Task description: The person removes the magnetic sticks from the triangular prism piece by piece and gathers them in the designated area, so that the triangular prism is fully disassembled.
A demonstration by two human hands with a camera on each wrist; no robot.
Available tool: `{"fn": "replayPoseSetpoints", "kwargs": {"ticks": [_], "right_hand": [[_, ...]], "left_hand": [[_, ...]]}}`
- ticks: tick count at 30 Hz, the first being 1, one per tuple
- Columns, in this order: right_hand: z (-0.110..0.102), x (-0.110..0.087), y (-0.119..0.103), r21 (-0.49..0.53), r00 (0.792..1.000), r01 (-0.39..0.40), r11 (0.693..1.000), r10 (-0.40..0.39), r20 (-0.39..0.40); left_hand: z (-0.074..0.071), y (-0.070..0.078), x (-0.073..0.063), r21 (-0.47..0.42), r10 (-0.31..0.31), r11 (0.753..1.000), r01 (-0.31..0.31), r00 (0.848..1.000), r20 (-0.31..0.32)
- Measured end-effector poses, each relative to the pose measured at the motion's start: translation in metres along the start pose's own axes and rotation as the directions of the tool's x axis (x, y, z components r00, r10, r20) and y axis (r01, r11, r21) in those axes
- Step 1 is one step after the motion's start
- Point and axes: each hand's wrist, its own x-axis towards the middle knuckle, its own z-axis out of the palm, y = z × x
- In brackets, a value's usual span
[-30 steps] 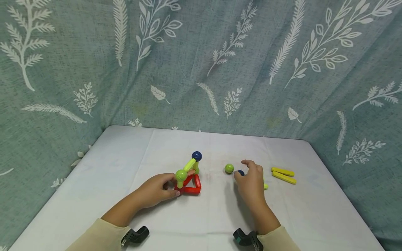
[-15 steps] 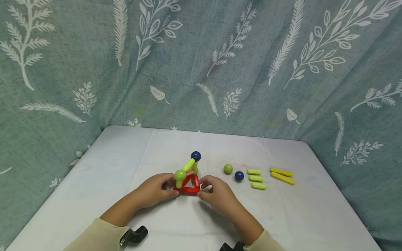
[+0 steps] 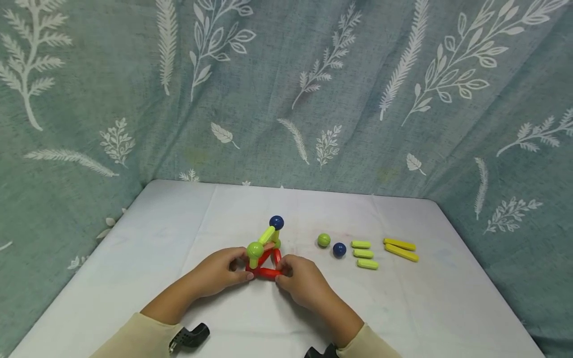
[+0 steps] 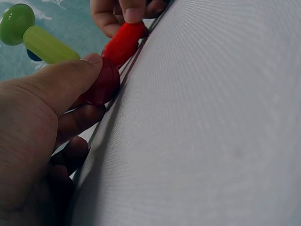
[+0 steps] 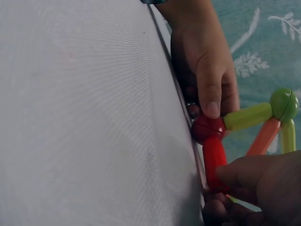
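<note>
A toy frame of sticks and balls stands on the white table. Its base is a triangle of red sticks (image 3: 267,273); lime sticks, an orange stick (image 5: 264,136), green balls (image 3: 255,249) and a blue ball (image 3: 276,222) on top rise above it. My left hand (image 3: 217,272) pinches the dark red ball (image 4: 107,84) at the left front corner, thumb over it. At the opposite end of the front red stick (image 5: 214,157), my right hand (image 3: 305,279) pinches that stick between thumb and fingers, which hide its tip.
To the right lie a loose green ball (image 3: 324,240), a dark blue ball (image 3: 339,249), several short lime sticks (image 3: 363,253) and two longer yellow sticks (image 3: 401,250). A leaf-patterned cloth (image 3: 268,99) hangs behind the white table (image 3: 224,209).
My right hand has left the loose balls and lime sticks and come left to the frame, where it now holds the front red stick's end. The left hand keeps its place.
</note>
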Motion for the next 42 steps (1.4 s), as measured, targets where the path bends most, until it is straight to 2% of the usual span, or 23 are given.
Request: {"fn": "replayPoseSetpoints", "kwargs": {"ticks": [5, 12, 18, 23, 35, 42], "right_hand": [[0.002, 0.002, -0.001, 0.058, 0.999, -0.035, 0.998, 0.035, -0.002], [0.004, 0.001, 0.004, 0.145, 1.0, -0.006, 0.989, 0.01, -0.026], [0.005, 0.001, 0.004, 0.122, 1.0, 0.016, 0.992, -0.016, 0.003], [0.004, -0.001, 0.005, 0.111, 1.0, -0.008, 0.994, 0.008, 0.002], [-0.001, 0.001, 0.012, 0.147, 0.999, -0.044, 0.988, 0.042, 0.013], [-0.015, 0.0, 0.019, 0.198, 0.998, -0.056, 0.979, 0.053, 0.022]], "left_hand": [[0.0, -0.002, -0.002, 0.011, 0.002, 1.0, -0.002, 1.0, -0.009], [0.0, -0.001, -0.001, 0.003, 0.01, 1.0, -0.01, 1.0, -0.002], [-0.001, 0.0, -0.002, -0.001, -0.01, 1.0, 0.01, 1.0, -0.004], [-0.001, 0.001, -0.001, 0.005, -0.009, 1.0, 0.009, 1.0, 0.003], [-0.001, -0.001, 0.001, 0.002, -0.007, 1.0, 0.007, 1.0, 0.007], [0.001, 0.002, 0.0, -0.014, -0.014, 1.0, 0.014, 1.0, 0.0]]}}
